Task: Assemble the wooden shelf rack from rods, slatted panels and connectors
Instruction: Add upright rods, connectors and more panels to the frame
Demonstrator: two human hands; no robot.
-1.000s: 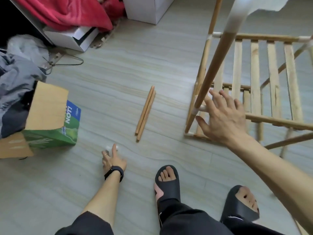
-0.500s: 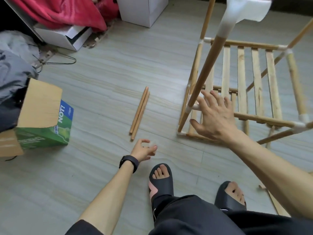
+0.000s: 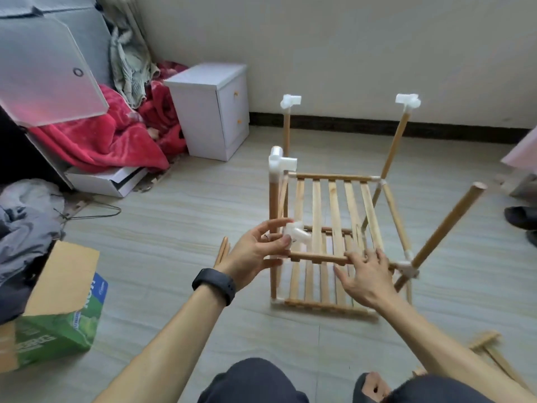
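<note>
Left grip (image 3: pixel 255 253): closed on a white connector (image 3: pixel 297 235), pinched btwn thumb + fingers and held up just beside the front-left rod (image 3: pixel 273 205) of the rack (image 3: pixel 334 205).
Change, left: 1 s ago this hand is down on the floor (image 3: pixel 174 228) at a small white piece. Half a sec ago it's lifting off. Now the piece is up at rack height, so the pick-up is done.
Right grip (image 3: pixel 364 276): holds nothing. Fingers are straight + spread, on or just over the front rail (image 3: pixel 316 258) of the upper slatted panel. Blur, so contact can't be told.
Change, right: it was spread against a lower part of the frame and now sits higher, at that front rail.
Rack state: stands on the floor w/ two slatted panels in and four rods up. Three rod tops carry connectors; the front-right rod (image 3: pixel 447 225) leans outward w/ a bare top.
Spare rods (image 3: pixel 222 253): on the floor left of the rack, mostly hidden behind the left wrist, not touched.
Meaning: fetching is over and fitting comes next. The connector prob. goes on the bare front-right rod top, but that's a guess.
Risk: the leaning rod likely needs straightening first — the frame looks loose, so the free hand should steady it.
</note>
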